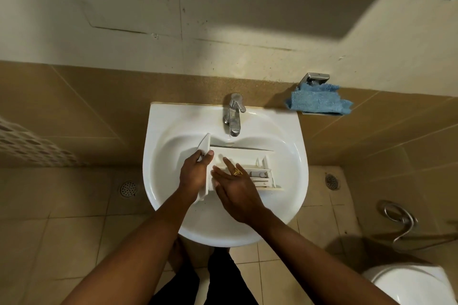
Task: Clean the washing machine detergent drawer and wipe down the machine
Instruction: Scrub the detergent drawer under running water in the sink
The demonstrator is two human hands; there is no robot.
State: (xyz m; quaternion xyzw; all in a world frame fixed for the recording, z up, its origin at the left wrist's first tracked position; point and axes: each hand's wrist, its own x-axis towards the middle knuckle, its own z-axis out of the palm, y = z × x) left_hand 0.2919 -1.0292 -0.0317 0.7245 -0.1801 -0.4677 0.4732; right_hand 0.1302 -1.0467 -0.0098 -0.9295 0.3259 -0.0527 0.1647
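I have the white detergent drawer [250, 156] in the basin of the white sink [158, 156], at the centre of the frame. It lies lengthwise across the bowl, just below the chrome tap [233, 116]. Its front panel [205, 146] points toward the left of the frame and its small compartments toward the right.

My left hand [194, 173] grips that front panel, with my thumb on the side facing the drawer body and my fingers curled round the outer face. My right hand [238, 188] is flat and holds nothing. Its fingers are straight and a little spread, laid palm down over the open top of the drawer near the panel end. There is a gold ring [237, 171] on one finger. I cannot tell how firmly it presses, or whether water is running from the tap.

At the upper right, a crumpled blue cloth [319, 101] sits on a small metal holder [314, 78] fixed to the brown tiled wall, well apart from the sink. On the beige floor tiles there is one round drain [128, 188] left of the basin and another [332, 181] to its right. A metal hose [401, 218] curls at the right edge. Part of a white toilet [411, 285] shows in the lower right corner.
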